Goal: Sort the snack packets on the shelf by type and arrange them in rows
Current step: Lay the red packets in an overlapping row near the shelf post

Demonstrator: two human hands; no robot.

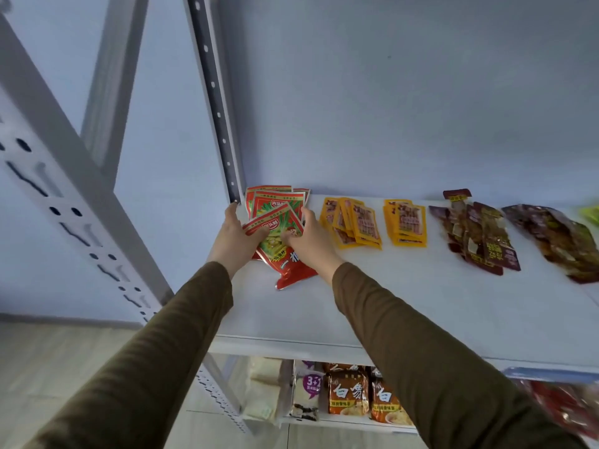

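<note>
A row of red and green snack packets (275, 205) lies at the far left of the white shelf (405, 303), beside the upright post. My left hand (235, 236) and my right hand (311, 236) hold the nearest red packet (287, 254) from both sides, thumbs over its face. To the right lie two stacks of yellow packets (355, 226) (406, 226). Further right sit dark maroon packets (479, 238) and a row of brown packets (557, 244).
A slotted grey upright (217, 102) stands at the shelf's back left corner. A green packet (591, 213) shows at the right edge. The lower shelf holds orange noodle bags (348, 395) and pale packs (262, 387). The wall is close behind.
</note>
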